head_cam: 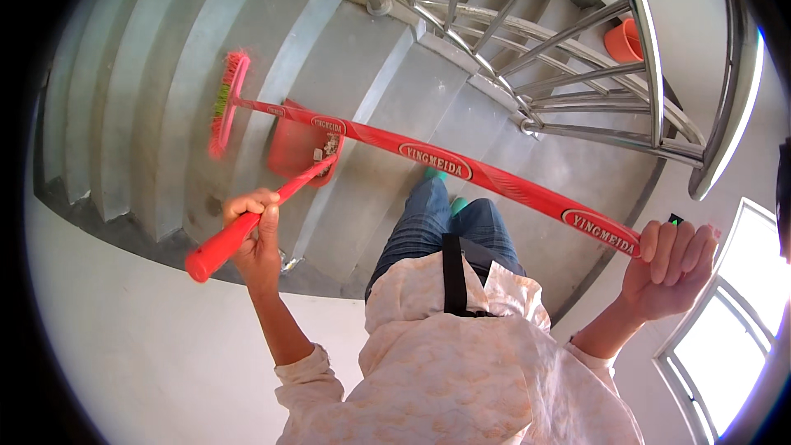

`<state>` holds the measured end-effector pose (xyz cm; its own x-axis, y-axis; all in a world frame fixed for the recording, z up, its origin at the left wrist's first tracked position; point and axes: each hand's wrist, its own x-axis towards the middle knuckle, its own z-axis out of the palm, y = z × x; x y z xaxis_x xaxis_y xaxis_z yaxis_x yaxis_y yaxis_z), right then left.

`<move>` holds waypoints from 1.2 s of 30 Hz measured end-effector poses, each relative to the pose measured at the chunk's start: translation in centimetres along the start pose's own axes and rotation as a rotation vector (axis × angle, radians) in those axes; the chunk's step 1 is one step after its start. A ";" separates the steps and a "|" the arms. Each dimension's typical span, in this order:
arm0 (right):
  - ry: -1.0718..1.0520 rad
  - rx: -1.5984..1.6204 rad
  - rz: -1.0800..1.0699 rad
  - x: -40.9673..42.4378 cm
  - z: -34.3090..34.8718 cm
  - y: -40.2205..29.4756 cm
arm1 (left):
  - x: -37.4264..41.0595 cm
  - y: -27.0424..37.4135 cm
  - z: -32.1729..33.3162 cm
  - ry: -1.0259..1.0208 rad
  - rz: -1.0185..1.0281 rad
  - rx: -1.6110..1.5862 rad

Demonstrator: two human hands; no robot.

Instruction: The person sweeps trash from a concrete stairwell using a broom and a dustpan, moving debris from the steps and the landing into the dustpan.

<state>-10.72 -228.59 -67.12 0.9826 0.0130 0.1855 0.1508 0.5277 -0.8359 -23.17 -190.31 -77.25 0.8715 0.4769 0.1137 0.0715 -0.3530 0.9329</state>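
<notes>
My left hand (256, 228) is closed around the red handle of a dustpan (293, 139). Grey debris and a small pale piece lie in the red pan near its handle side, above the grey stair treads. In my right hand (673, 266) is the end of a long red broom handle (494, 182), which crosses the view above my legs and passes over the pan. The broom head (228, 105), with pink and yellow-green bristles, is beyond the pan on the left, over the steps. Whether its bristles touch a step cannot be told.
Curved grey stairs (371, 68) fan out to the left and behind the railing. A metal railing (519, 6) runs along their inner edge. An orange bucket (624, 41) stands beyond it. A white wall (154, 334) borders the lower left; a window (720, 346) is at right.
</notes>
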 end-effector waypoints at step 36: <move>-0.286 0.162 -0.030 -4.8 -17.9 7.7 | -34.6 4.2 16.3 0.024 0.031 -0.048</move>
<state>-12.37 -239.74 -83.71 0.9041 0.2215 0.3655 0.1372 0.6595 -0.7391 -45.15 -221.43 -82.85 0.8611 0.4855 0.1508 0.0205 -0.3295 0.9439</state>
